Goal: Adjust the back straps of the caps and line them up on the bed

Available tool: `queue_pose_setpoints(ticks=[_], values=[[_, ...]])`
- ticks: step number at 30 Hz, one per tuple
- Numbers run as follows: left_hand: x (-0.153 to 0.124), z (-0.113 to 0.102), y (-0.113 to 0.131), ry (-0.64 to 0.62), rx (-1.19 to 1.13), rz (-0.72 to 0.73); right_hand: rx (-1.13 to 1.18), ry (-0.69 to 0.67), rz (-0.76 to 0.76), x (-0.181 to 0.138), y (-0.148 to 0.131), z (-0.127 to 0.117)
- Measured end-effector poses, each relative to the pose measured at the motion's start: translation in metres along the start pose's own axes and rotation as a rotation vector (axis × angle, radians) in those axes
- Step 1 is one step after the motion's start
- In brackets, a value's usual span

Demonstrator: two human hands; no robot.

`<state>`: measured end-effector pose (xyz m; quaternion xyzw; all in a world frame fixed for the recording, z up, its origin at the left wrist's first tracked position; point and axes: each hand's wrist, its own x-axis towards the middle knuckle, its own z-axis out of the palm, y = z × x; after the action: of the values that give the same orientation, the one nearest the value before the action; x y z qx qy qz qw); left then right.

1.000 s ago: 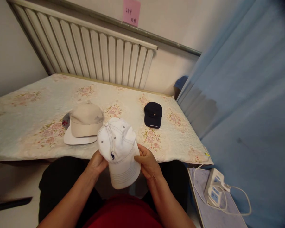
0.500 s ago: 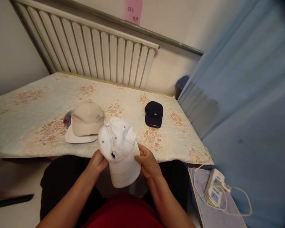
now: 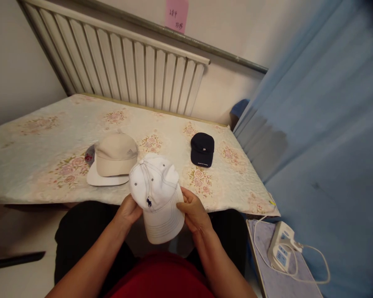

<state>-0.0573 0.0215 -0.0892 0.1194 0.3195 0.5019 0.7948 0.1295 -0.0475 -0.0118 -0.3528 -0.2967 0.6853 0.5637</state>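
While a white stitched cotton cap is gripped at its sides above the lap by the left hand and right hand, a beige cap and a navy cap are seen on the floral quilted table cover.

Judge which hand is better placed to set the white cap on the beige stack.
Left, probably. The left hand grips the white cap on the side nearer the beige cap; the right hand is farther.

beige cap: just beyond left hand, on white cap
navy cap: beyond right hand
power strip: right, lower
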Motion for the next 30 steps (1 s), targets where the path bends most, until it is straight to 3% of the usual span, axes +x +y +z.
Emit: queue_pose_setpoints(ticks=[30], values=[[-0.006, 0.007, 0.001, 0.033, 0.039, 0.022, -0.055, 0.022, -0.005, 0.002, 0.008, -0.004]])
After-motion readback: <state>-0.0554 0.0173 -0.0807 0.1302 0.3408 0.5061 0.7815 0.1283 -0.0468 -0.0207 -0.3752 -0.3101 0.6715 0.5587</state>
